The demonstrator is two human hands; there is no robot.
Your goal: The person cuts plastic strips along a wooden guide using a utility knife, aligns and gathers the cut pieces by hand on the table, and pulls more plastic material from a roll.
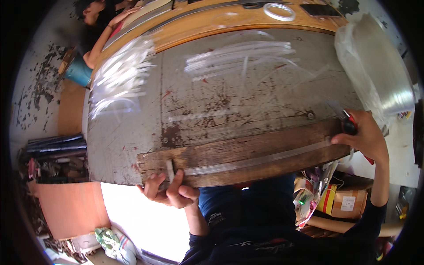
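Note:
A brown wooden plank (265,140) lies along the near edge of the worn grey tabletop. Along it runs a clear plastic strip (260,161). At its left end, beside a small upright grey piece (170,171), my left hand (172,190) is closed with bent fingers at the strip's end; the exact grip is partly hidden. My right hand (365,132) is at the plank's right end, wrapped round a red and black utility knife (350,126) with its blade pointing up and away. The right thumb rests near the strip's right end.
Piles of clear strips (126,70) lie at the far left, and more strips (238,59) at the back. A large plastic-wrapped roll (375,66) stands right. A white ring (279,12) and a dark phone (323,10) sit on the far wooden ledge. Another person's arm (100,43) reaches in at far left.

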